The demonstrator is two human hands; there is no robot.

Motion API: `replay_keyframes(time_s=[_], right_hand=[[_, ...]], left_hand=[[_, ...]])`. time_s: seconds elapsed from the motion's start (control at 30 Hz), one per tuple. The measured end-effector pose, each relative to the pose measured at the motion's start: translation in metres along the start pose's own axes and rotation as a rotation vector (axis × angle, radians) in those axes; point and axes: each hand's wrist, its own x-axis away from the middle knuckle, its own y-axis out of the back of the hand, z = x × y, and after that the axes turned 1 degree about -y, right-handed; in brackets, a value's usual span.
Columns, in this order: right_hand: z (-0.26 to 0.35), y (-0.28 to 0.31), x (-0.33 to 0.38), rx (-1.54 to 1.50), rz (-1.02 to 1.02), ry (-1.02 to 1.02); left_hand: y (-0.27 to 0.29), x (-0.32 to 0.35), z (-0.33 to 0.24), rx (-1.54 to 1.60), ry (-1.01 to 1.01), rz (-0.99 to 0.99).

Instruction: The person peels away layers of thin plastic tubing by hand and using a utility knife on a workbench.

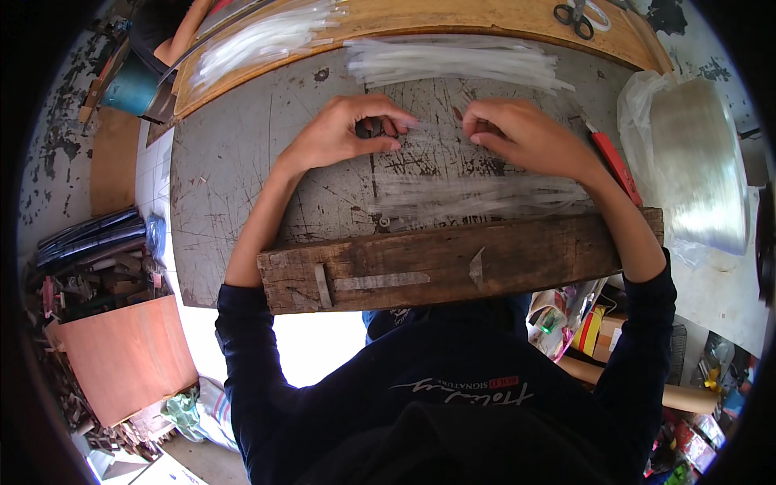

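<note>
My left hand [352,132] is above the scratched grey tabletop, its fingers curled round toward the thumb. A short piece of clear plastic strip [420,125] sticks out from its fingertips toward the right. Across a small gap, my right hand [521,136] has its fingers bent in against the thumb; what they hold, if anything, is too small to make out. Between my forearms lies a loose bundle of clear plastic strips [477,196]. Beyond my hands is a thicker bundle of whitish strips [457,61].
A worn wooden beam [453,259] runs along the near table edge. Right of my right hand lies a red cutter knife [616,168], near a big roll of clear plastic [699,162]. Scissors [574,20] and more strips [263,40] rest on the far wooden board. Another person's arm [184,36] shows top left.
</note>
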Motion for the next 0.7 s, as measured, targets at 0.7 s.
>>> replay_keyframes(time_s=[0.7], right_hand=[[0.001, -0.01, -0.001, 0.219, -0.099, -0.012]], left_hand=[[0.001, 0.0, 0.014, -0.151, -0.034, -0.299]])
